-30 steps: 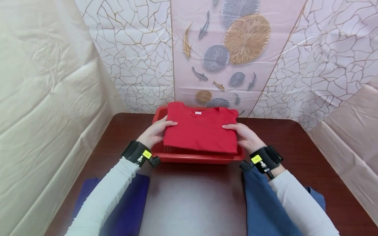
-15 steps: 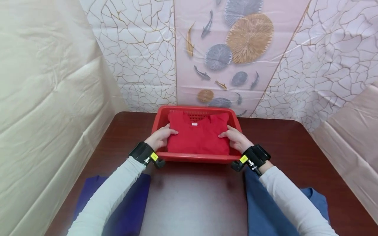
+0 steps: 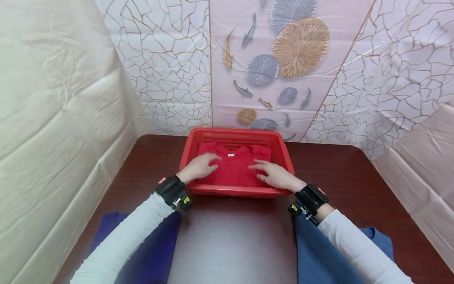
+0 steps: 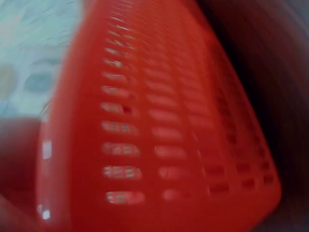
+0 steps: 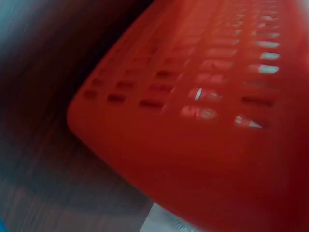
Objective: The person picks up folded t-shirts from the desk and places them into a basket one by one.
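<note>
Some bits are covered, cut off or fuzzy.
The left grip (image 3: 200, 165) and right grip (image 3: 276, 174) cover bits of the red shirt (image 3: 234, 171), and its white tag (image 3: 231, 155) is too small to read. The sleeves (image 3: 129, 238) hide parts of the purple cloth (image 3: 157, 252) and blue cloth (image 3: 315, 252), which the bottom edge cuts off. In both wrist views, the red basket (image 4: 142, 116) looks fuzzy and runs off the edges.

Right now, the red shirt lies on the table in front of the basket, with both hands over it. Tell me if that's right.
Not quite: the red shirt lies inside the basket, not in front of it, as the head view shows. The left hand and right hand are over it.
</note>
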`<act>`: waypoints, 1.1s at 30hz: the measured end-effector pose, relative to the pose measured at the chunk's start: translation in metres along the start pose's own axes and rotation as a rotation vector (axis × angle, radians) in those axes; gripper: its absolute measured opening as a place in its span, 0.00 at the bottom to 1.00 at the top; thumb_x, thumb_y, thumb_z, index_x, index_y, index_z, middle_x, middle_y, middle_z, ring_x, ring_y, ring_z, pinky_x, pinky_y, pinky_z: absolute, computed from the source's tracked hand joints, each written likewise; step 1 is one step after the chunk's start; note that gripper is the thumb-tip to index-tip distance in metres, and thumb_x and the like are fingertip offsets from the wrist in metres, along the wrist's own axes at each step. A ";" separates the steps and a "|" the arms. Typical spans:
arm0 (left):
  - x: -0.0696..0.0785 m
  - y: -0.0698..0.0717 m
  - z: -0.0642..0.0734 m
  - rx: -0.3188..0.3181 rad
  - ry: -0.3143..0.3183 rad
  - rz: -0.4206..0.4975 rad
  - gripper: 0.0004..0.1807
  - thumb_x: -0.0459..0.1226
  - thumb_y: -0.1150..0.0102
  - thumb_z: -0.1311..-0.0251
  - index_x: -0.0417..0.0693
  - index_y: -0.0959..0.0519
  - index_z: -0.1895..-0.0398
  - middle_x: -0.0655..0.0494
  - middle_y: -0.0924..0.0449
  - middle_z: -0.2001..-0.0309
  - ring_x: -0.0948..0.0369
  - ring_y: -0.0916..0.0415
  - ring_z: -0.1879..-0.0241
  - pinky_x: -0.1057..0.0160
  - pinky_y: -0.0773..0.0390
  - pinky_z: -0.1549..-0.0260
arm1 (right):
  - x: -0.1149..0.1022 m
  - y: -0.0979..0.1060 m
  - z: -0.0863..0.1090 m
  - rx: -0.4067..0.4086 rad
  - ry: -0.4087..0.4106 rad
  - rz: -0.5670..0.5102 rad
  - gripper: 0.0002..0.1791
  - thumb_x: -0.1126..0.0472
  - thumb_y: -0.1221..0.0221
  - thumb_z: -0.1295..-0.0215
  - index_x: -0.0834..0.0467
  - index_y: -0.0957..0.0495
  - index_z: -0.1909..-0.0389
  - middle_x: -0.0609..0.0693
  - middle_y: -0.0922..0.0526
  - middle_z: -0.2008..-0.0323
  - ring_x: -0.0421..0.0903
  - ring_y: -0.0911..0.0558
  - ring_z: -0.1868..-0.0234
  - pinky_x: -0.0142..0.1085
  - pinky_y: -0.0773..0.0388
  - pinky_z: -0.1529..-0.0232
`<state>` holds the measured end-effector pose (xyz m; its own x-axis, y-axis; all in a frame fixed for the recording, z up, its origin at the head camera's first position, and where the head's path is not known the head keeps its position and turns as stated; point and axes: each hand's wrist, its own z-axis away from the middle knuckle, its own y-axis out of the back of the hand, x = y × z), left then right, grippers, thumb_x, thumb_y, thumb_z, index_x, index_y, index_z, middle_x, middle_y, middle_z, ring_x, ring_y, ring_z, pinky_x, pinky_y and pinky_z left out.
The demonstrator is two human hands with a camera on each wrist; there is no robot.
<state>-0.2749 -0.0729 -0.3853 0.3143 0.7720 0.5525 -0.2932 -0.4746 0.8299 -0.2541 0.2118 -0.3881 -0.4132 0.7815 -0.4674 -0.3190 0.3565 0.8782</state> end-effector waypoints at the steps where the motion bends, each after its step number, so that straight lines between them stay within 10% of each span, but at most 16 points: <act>1: 0.002 -0.002 0.002 -0.051 -0.025 -0.090 0.21 0.38 0.47 0.40 0.50 0.27 0.41 0.48 0.28 0.41 0.54 0.35 0.42 0.47 0.33 0.42 | -0.001 -0.001 0.001 -0.049 0.024 0.026 0.27 0.58 0.44 0.39 0.52 0.31 0.37 0.61 0.36 0.34 0.57 0.37 0.37 0.57 0.32 0.42; 6: 0.003 -0.010 0.009 -0.251 -0.017 -0.245 0.19 0.39 0.47 0.40 0.55 0.23 0.44 0.51 0.22 0.46 0.56 0.29 0.51 0.50 0.29 0.48 | -0.002 -0.003 0.002 -0.226 -0.024 -0.026 0.25 0.56 0.44 0.40 0.47 0.28 0.40 0.57 0.32 0.36 0.56 0.36 0.37 0.56 0.31 0.43; 11: -0.001 -0.010 0.006 -0.255 -0.007 -0.246 0.19 0.41 0.46 0.40 0.56 0.23 0.45 0.52 0.22 0.47 0.56 0.29 0.52 0.51 0.28 0.49 | -0.001 -0.004 -0.003 -0.209 -0.018 -0.012 0.24 0.59 0.43 0.41 0.49 0.26 0.42 0.56 0.28 0.39 0.54 0.32 0.40 0.53 0.28 0.45; 15: 0.001 -0.010 0.009 -0.081 -0.003 -0.234 0.15 0.43 0.45 0.41 0.53 0.19 0.51 0.55 0.17 0.63 0.60 0.25 0.66 0.57 0.23 0.62 | -0.006 -0.008 -0.004 0.057 -0.021 0.069 0.17 0.56 0.40 0.42 0.48 0.20 0.50 0.50 0.17 0.55 0.45 0.21 0.61 0.41 0.20 0.64; 22: 0.025 -0.007 0.052 0.434 -0.106 -0.284 0.10 0.46 0.46 0.41 0.54 0.24 0.77 0.61 0.32 0.86 0.64 0.35 0.85 0.66 0.32 0.88 | -0.063 -0.022 0.013 0.625 0.137 0.160 0.09 0.44 0.41 0.43 0.45 0.23 0.70 0.39 0.23 0.78 0.36 0.32 0.84 0.33 0.33 0.86; 28: 0.030 -0.009 0.113 0.633 -0.134 -0.363 0.14 0.48 0.47 0.40 0.57 0.30 0.83 0.62 0.31 0.87 0.62 0.34 0.86 0.63 0.38 0.93 | -0.124 -0.068 0.033 0.678 0.358 0.255 0.15 0.42 0.46 0.41 0.44 0.31 0.81 0.35 0.34 0.85 0.31 0.36 0.83 0.27 0.39 0.86; 33: -0.002 -0.017 0.159 0.692 -0.041 -0.400 0.17 0.51 0.47 0.40 0.57 0.31 0.84 0.58 0.28 0.87 0.54 0.31 0.87 0.59 0.41 0.96 | -0.156 -0.116 0.038 0.619 0.478 0.396 0.15 0.43 0.45 0.41 0.46 0.28 0.81 0.37 0.29 0.82 0.34 0.31 0.81 0.27 0.37 0.90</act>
<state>-0.1269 -0.1331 -0.3881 0.3137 0.9295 0.1941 0.4712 -0.3298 0.8180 -0.1203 0.0681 -0.4135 -0.7533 0.6575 0.0129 0.3864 0.4266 0.8177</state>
